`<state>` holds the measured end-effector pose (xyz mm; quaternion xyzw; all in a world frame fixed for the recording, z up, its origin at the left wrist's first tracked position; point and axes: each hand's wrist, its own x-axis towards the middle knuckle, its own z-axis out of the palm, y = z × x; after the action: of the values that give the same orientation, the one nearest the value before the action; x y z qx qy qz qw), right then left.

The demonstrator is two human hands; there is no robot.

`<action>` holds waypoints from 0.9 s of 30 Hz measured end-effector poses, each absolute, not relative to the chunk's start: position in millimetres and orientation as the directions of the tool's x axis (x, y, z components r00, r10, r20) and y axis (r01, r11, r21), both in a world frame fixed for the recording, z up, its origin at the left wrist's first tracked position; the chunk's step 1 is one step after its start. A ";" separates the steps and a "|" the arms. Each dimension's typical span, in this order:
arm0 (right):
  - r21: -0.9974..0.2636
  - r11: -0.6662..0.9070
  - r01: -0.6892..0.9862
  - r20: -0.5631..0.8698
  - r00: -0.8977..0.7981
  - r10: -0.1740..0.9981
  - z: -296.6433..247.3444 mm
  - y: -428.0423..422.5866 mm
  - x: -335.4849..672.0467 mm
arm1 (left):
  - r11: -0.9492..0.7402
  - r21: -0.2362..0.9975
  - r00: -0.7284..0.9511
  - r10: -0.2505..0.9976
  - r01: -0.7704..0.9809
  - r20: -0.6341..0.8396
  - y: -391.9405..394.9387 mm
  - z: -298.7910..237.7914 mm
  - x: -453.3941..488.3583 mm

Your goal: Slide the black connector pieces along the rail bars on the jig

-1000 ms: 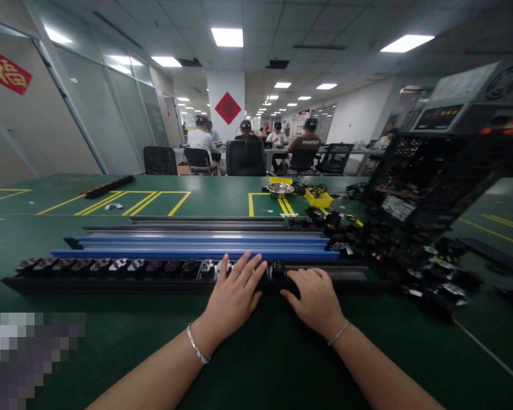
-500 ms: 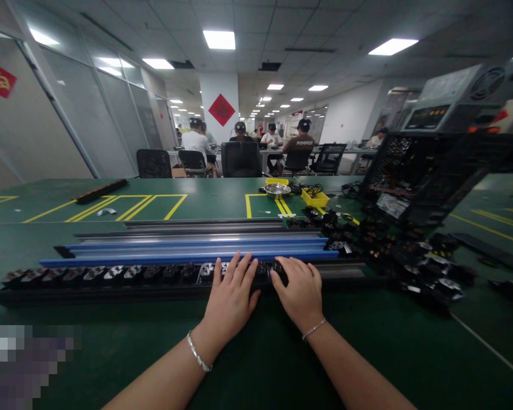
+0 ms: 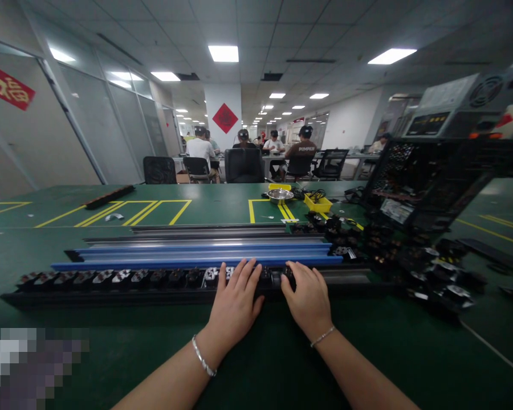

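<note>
Left hand (image 3: 236, 304) open, fingers extended, laid over the row of black modules (image 3: 158, 277) seated in the long black channel (image 3: 53, 300); can't see exactly what's under the palm. Right hand (image 3: 310, 296) curled, thumb and index closed on a small dark module (image 3: 288, 276) at the channel, just right of the left hand; contact partly hidden. Row runs out to the left of the left hand; bare channel stretch right of the right hand. Blue rails (image 3: 196, 266) sit just beyond both hands' fingertips. Loose parts pile (image 3: 436, 279) well right of the right hand, yellow bin (image 3: 318, 203) farther out ahead of it.
</note>
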<state>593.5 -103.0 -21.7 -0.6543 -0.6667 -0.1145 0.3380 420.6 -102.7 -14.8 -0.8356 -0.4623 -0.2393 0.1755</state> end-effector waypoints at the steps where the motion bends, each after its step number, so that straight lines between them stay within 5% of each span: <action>1: -0.287 0.114 0.951 0.598 0.085 0.797 -21.9 -102.8 593.9 | -0.512 -0.068 0.458 0.691 0.856 0.559 -102.6 -15.0 420.6; 27: -0.272 0.126 0.954 0.644 0.083 0.761 -23.1 -102.1 597.0 | -0.526 -0.087 0.475 0.669 0.846 0.571 -101.9 -15.4 420.2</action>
<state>597.0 -102.1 -23.1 -0.6466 -0.6630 -0.1376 0.3512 420.2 -101.9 -15.4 -0.8391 -0.4515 -0.2425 0.1821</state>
